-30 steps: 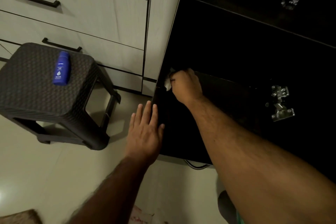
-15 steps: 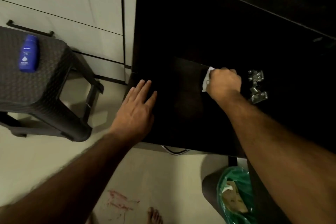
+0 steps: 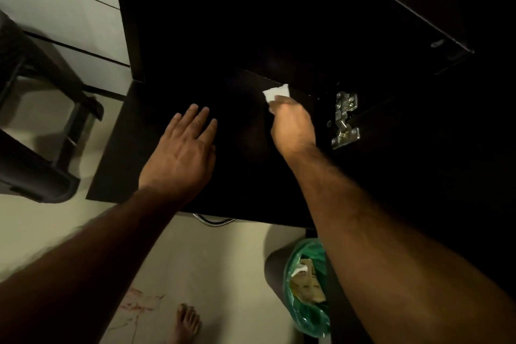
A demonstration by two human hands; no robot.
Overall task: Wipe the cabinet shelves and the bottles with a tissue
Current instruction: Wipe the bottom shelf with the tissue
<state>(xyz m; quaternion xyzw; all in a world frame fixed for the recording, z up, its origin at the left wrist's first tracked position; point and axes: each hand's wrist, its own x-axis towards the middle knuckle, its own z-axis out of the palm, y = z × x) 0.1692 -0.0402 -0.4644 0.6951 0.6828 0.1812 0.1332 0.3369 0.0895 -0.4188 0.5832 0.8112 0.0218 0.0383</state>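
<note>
The dark cabinet shelf (image 3: 167, 109) fills the middle of the head view, inside an open black cabinet. My right hand (image 3: 293, 127) grips a folded white tissue (image 3: 275, 93) and holds it against the shelf's far right part, near a metal door hinge (image 3: 344, 120). My left hand (image 3: 181, 153) rests flat on the shelf's front part with straight, spread fingers. No bottle shows in this frame.
A dark woven stool (image 3: 30, 126) stands on the pale floor at the left, beside white drawer fronts (image 3: 64, 8). A bin with a green bag (image 3: 307, 290) sits below the shelf at the right. A bare foot (image 3: 185, 321) is on the floor.
My right hand has carried the tissue from the shelf's left edge across to its right side near the hinge. The view swung right, and the blue bottle on the stool left the frame.
</note>
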